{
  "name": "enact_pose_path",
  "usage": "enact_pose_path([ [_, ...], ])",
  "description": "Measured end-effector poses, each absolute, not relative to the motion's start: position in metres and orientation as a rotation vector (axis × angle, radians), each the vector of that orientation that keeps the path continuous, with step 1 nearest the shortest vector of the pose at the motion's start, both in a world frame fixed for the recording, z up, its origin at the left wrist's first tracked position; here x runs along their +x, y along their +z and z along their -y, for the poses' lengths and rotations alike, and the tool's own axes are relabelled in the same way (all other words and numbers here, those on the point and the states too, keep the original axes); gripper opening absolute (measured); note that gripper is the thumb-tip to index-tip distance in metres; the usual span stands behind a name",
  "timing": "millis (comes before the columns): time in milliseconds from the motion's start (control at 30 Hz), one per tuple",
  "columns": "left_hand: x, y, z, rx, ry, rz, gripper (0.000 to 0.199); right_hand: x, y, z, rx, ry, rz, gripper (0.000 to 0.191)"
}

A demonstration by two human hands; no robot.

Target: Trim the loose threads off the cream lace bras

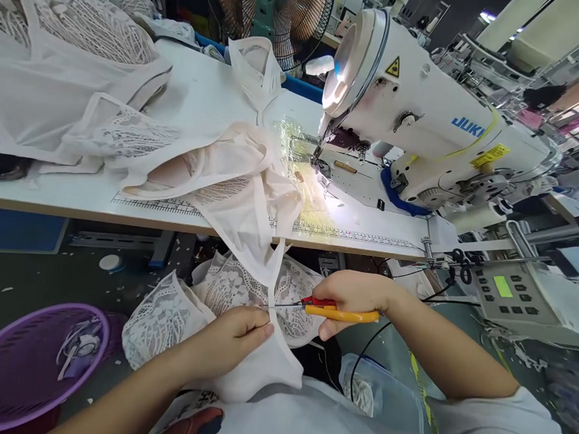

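My right hand (351, 295) grips scissors (340, 314) with orange and red handles. Their blades reach left to a narrow white strap (272, 302) of a lace bra (291, 305). Close beside the blades, my left hand (240, 335) pinches the fabric of this bra, which lies over my lap. The strap runs up to another bra (252, 197), pale and draped over the table's front edge. Whether the blades are closed on the strap, I cannot tell.
A JUKI sewing machine (417, 101) stands at the right, its lamp lit. More white bras (71, 76) are piled on the left of the table (199, 87). A purple basket (96, 311) is at lower left, a clear bin (392, 398) at lower right, a fan (296, 21) behind.
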State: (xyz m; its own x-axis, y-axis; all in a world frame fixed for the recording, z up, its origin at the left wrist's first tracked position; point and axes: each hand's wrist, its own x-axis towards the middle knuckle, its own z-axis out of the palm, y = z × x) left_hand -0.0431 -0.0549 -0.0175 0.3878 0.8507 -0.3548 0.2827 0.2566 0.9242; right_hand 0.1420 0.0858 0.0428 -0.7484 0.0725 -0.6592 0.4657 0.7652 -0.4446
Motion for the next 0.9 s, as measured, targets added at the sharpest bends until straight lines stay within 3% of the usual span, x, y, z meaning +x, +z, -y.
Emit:
enact_pose_path([
  [600,-0.052,-0.011,0.053,1.418,0.476,-1.170,0.034,0.152,0.029,-0.081,0.528,-1.046,-2.430,0.054],
  [900,-0.037,0.014,0.037,1.713,0.806,-1.090,0.026,0.171,0.008,-0.051,0.814,-1.832,-2.671,0.056],
])
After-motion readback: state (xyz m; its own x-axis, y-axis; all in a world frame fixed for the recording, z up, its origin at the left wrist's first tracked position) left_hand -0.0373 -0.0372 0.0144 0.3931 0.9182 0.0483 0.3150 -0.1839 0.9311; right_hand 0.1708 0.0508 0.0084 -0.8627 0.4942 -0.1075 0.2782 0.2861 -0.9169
